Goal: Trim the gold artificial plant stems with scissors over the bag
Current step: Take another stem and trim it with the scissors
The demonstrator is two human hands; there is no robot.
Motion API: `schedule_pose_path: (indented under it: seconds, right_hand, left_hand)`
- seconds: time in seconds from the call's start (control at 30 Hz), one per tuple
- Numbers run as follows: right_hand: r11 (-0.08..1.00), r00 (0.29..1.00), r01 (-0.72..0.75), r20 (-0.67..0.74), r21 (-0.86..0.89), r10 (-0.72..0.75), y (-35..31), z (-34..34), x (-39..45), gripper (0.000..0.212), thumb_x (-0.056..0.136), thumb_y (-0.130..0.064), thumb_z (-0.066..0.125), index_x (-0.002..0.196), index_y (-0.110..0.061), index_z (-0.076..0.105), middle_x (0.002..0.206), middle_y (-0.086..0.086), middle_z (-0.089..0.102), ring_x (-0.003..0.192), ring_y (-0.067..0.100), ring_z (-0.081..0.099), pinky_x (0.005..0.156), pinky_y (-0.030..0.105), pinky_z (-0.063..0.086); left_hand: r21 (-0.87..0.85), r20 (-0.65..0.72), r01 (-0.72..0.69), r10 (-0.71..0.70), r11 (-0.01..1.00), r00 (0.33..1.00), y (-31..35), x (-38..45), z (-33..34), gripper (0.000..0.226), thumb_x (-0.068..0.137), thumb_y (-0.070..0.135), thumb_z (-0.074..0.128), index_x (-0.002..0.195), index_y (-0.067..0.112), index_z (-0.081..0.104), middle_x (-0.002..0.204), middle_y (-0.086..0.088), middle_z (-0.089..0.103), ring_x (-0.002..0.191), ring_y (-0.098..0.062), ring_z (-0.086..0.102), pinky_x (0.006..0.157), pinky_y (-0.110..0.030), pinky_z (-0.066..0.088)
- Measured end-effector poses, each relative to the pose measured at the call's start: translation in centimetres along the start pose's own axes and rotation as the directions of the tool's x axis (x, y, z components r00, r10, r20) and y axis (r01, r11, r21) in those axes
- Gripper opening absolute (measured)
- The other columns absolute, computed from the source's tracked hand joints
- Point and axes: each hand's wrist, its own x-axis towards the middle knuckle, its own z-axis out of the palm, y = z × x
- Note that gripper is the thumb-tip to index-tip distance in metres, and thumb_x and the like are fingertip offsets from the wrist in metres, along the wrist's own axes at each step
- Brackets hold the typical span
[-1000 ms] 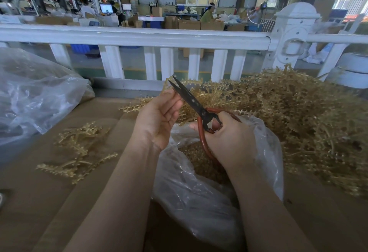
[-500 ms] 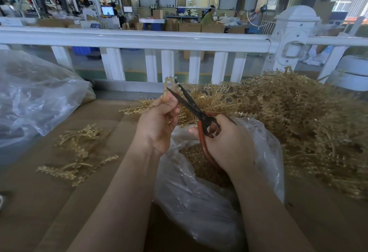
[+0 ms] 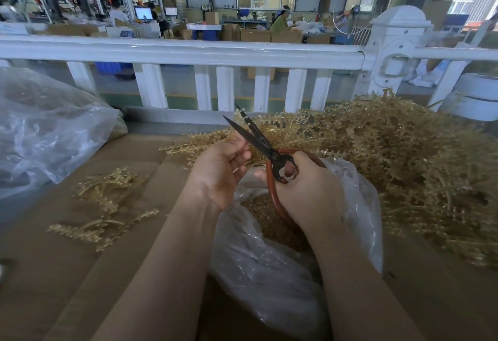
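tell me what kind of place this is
Most likely a factory or packing workshop. A big heap of gold plant stems lies on the cardboard-covered bench, and past the white railing stand stacked cartons and other workstations with monitors.

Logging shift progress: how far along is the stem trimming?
Done: a few gold stems lie apart on the left, and the bag holds gold offcuts. In hand: the left hand pinches a stem between the open blades of the scissors, gripped by the right hand. Left: the large pile, most of the job.

Both hands (image 3: 219, 172) (image 3: 307, 192) curled, gripping.
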Motion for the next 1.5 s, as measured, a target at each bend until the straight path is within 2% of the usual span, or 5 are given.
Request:
schedule_pose_path:
  seconds: [0.27, 0.53, 0.97, 1.27, 1.5]
  right_hand:
    - [0.999, 1.0, 0.001, 0.004, 0.035, -0.001, 0.0, -0.3, 0.07, 0.052, 0.079, -0.073, 0.066, 0.09, -0.022, 0.064, 0.075, -0.01, 0.06, 0.072, 0.013, 0.059, 0.065, 0.034, 0.054]
    - [0.999, 1.0, -0.002, -0.014, 0.05, 0.002, 0.06, -0.06, 0.09, 0.047, 0.08, -0.067, 0.072, 0.081, -0.021, 0.061, 0.068, -0.016, 0.051, 0.066, 0.01, 0.055, 0.061, 0.032, 0.052]
    - [0.989, 0.999, 0.026, -0.036, 0.147, -0.021, 0.17, 0.2, -0.07, 0.073, 0.067, -0.088, 0.047, 0.081, -0.018, 0.066, 0.066, -0.009, 0.06, 0.062, 0.011, 0.058, 0.059, 0.035, 0.054]
    - [0.982, 0.999, 0.048, -0.033, 0.181, -0.043, 0.24, 0.38, -0.02, 0.07, 0.068, -0.088, 0.047, 0.076, -0.021, 0.063, 0.065, -0.012, 0.061, 0.062, 0.006, 0.057, 0.058, 0.031, 0.052]
    - [0.978, 1.0, 0.026, -0.009, 0.207, -0.025, 0.24, 0.36, -0.02, 0.075, 0.064, -0.092, 0.045, 0.074, -0.019, 0.062, 0.064, -0.008, 0.062, 0.063, 0.007, 0.059, 0.059, 0.035, 0.053]
  left_hand:
    - [0.002, 0.016, -0.003, 0.003, 1.0, 1.0, 0.04, -0.06, 0.18, 0.015, 0.097, 0.011, 0.055, 0.087, 0.019, 0.063, 0.072, 0.008, 0.06, 0.065, -0.004, 0.053, 0.064, -0.021, 0.037]
    - [-0.022, 0.036, 0.009, -0.008, 1.0, 0.999, -0.16, -0.11, 0.19, 0.015, 0.096, 0.014, 0.056, 0.083, 0.02, 0.062, 0.072, 0.008, 0.06, 0.067, -0.005, 0.052, 0.064, -0.021, 0.036]
    - [-0.013, 0.074, 0.033, -0.031, 0.999, 0.997, -0.17, -0.02, 0.09, 0.008, 0.095, 0.019, 0.059, 0.089, 0.023, 0.061, 0.075, 0.011, 0.061, 0.067, -0.004, 0.054, 0.062, -0.02, 0.037]
    - [-0.027, 0.13, 0.043, -0.039, 0.999, 0.991, -0.19, 0.18, -0.18, 0.016, 0.074, 0.026, 0.067, 0.089, 0.025, 0.06, 0.07, 0.013, 0.063, 0.063, -0.002, 0.055, 0.06, -0.02, 0.038]
    - [-0.067, 0.171, 0.067, -0.055, 0.996, 0.984, -0.37, 0.33, -0.45, 0.011, 0.077, 0.024, 0.067, 0.088, 0.025, 0.063, 0.073, 0.01, 0.061, 0.065, -0.005, 0.055, 0.065, -0.023, 0.036]
